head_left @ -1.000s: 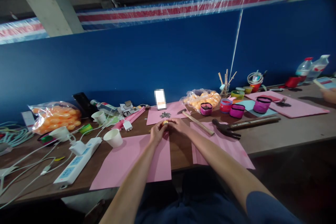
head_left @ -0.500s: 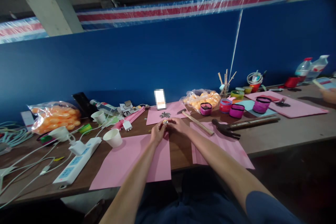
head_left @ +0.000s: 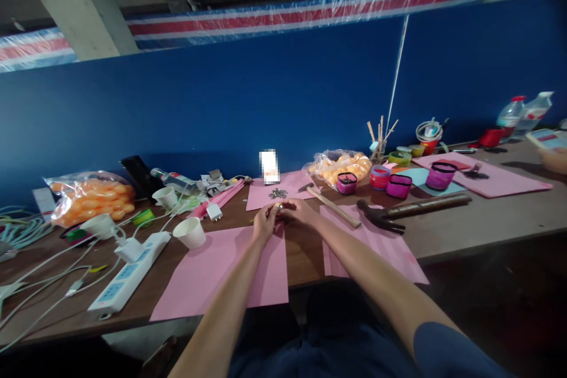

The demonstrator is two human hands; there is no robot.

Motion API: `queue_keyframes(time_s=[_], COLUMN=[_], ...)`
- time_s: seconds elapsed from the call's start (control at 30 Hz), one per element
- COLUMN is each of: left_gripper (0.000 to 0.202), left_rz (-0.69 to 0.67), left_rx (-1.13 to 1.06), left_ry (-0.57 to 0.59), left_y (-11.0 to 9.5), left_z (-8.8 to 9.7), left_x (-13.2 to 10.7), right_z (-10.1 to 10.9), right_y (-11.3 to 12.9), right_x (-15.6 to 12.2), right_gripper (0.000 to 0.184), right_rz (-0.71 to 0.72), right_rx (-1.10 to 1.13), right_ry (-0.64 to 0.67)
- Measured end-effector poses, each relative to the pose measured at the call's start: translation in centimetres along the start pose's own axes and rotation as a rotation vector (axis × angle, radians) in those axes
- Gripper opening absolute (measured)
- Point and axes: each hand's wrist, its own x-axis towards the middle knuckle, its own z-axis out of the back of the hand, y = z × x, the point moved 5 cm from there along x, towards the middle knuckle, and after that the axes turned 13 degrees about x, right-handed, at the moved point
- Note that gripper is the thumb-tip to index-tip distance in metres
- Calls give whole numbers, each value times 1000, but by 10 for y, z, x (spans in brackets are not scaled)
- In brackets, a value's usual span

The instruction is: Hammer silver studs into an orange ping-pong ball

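Note:
My left hand and my right hand meet above the table, fingers closed together round a small shiny, yellowish-white piece. It is too small to name, and my fingers cover part of it. Just beyond my fingertips, a heap of small silvery metal pieces lies on a pink sheet. To the right of my right hand is a thin wooden-handled hammer. Another pink sheet lies below my left hand.
On the right lie a claw hammer and several purple tubs. Bags of orange balls stand on both sides. At left are paper cups, cables and a power strip. A co-worker's hand holds a phone at far right.
Both hands stay together in nearly the same place. The small piece between the fingers looks slightly turned. The whole view has shifted a little.

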Motion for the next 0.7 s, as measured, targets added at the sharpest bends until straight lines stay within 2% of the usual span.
queue_keyframes(time_s=[0.27, 0.53, 0.7], left_gripper=[33, 32, 34], left_rz=[29, 78, 94], left_rx=[-34, -48, -107], left_ry=[14, -10, 11], left_y=[10, 9, 10], left_z=[-5, 1, -4], left_x=[2, 0, 1], right_z=[1, -2, 7], right_y=[0, 2, -5], right_x=[-1, -3, 0], right_gripper=[36, 33, 39], right_rz=[2, 7, 17], right_rx=[-29, -48, -69], right_ry=[6, -4, -98])
